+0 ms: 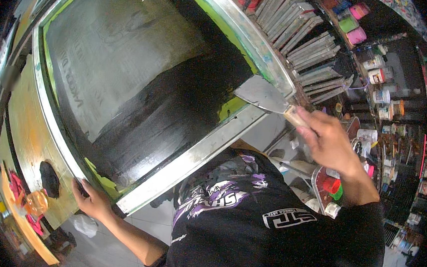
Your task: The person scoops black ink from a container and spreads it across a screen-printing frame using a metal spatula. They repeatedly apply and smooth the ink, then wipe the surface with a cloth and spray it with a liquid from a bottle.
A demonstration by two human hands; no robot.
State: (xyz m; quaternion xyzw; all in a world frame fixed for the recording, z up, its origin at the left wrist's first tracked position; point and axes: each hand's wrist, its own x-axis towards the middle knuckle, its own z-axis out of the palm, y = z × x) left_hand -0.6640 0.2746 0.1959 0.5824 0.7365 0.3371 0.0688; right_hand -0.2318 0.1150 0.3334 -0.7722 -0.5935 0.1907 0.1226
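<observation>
A screen printing frame [191, 163] with a pale metal rim lies tilted in front of me. Green tape [233, 108] runs along the inside of its rim. Thick black ink [186, 93] covers the near and right parts of the mesh, while the far left part is greyer and shows a faint design. My right hand [328, 140] is closed around the wooden handle of a putty knife [263, 93]. The knife's wide, ink-smeared blade is over the frame's right near corner. My left hand [93, 200] grips the frame at its near left corner, some fingertips hidden.
A wooden board [48, 135] with a black patch extends to the left under the frame. An orange cup [36, 203] stands near its edge. Several stacked frames [301, 35] lean at the far right, beside shelves of paint tubs [376, 76]. A red container [331, 184] sits beyond my right forearm.
</observation>
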